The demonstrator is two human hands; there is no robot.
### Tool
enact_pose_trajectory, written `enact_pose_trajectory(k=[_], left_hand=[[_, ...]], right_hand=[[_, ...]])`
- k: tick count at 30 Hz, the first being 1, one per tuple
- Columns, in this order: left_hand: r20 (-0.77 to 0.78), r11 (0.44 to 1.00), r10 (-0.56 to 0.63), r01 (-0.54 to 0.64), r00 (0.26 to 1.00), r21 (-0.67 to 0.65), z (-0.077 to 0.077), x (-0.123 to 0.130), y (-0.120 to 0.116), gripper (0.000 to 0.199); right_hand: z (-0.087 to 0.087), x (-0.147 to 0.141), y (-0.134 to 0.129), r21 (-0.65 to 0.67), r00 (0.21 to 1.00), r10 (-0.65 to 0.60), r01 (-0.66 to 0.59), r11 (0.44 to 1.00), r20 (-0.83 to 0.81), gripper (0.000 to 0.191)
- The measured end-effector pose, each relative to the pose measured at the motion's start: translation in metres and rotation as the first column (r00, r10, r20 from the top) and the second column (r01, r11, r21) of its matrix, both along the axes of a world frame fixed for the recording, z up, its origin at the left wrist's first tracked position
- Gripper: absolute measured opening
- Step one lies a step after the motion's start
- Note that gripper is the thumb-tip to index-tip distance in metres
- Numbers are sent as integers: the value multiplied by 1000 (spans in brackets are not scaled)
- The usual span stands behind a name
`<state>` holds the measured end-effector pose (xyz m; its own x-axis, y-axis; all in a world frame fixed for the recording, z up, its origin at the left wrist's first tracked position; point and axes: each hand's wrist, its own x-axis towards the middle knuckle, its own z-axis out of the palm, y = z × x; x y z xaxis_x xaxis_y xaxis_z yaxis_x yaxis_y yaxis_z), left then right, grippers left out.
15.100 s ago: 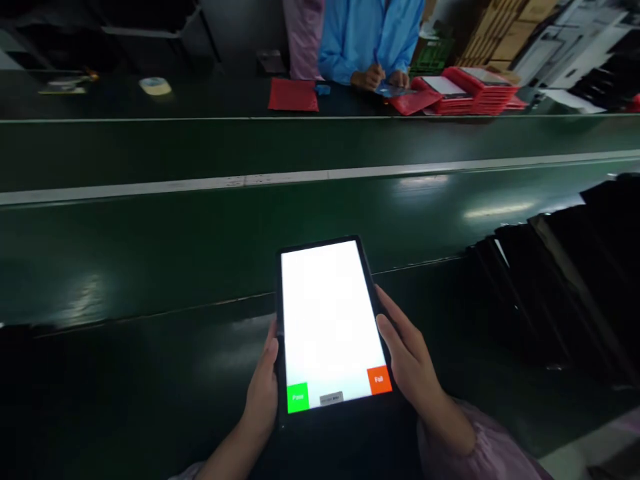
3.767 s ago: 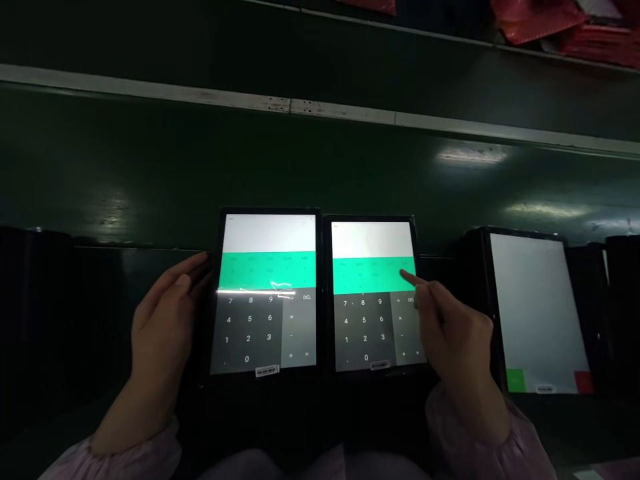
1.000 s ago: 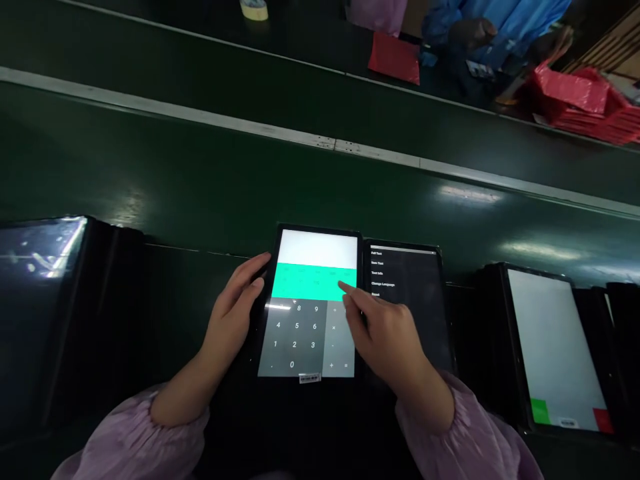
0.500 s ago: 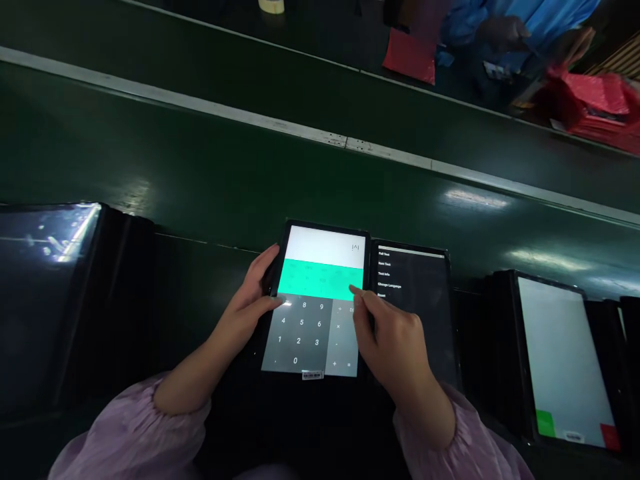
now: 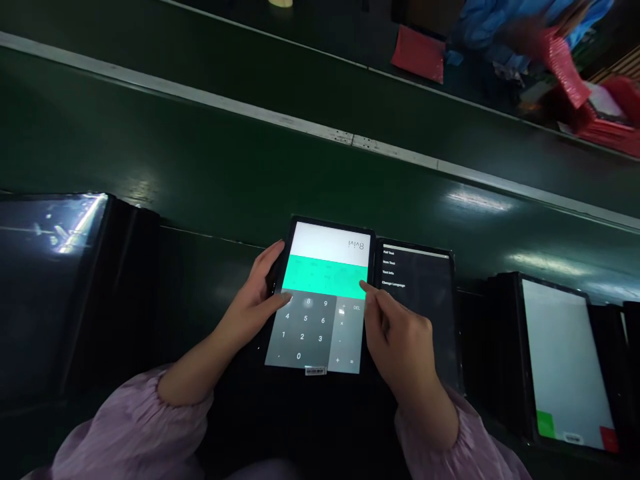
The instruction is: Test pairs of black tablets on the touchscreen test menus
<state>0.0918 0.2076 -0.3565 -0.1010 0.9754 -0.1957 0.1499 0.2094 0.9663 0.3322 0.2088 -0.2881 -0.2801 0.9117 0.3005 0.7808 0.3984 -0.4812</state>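
Note:
A tablet (image 5: 320,333) showing a calculator, with a white top band, a green band and grey number keys, lies in front of me, slightly tilted. My left hand (image 5: 255,287) grips its left edge, the thumb on the screen beside the 7 key and the fingers around the side. With its index finger stretched out, my right hand (image 5: 400,327) touches the right end of the green band; the other fingers are curled and I see nothing in them. Partly behind that hand lies a second tablet (image 5: 425,287), with a dark text menu.
At the left stands a stack of dark tablets (image 5: 45,280), glare on its top screen. A stack on the right has a tablet (image 5: 565,360) with a pale screen on top. Across the green bench (image 5: 200,153), a person in blue (image 5: 485,30) handles red bubble pouches (image 5: 610,130).
The characters in the calculator's top band have changed from "ivi" to a longer row reading upside down. The view has shifted slightly. Across the bench, the person has lifted a red pouch.

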Motion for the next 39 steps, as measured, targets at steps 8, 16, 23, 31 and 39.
enact_pose_trajectory(k=[8, 16, 23, 31, 39], left_hand=[[80, 998, 54, -52, 995, -30, 4, 1, 2, 78], [74, 990, 125, -120, 989, -71, 8, 6, 0, 70], [74, 987, 160, -158, 984, -38, 9, 8, -2, 55], [100, 971, 221, -228, 970, 67, 8, 13, 8, 40], [43, 957, 283, -286, 958, 58, 9, 20, 24, 41]], right_hand=[[-7, -9, 2, 11, 991, 116, -117, 993, 61, 41], [-7, -1, 0, -129, 993, 68, -56, 990, 92, 41], [-3, 16, 2, -133, 999, 41, -38, 990, 18, 42], [3, 65, 8, -75, 989, -148, 146, 986, -15, 45], [0, 66, 10, -75, 999, -39, 37, 996, -30, 39]])
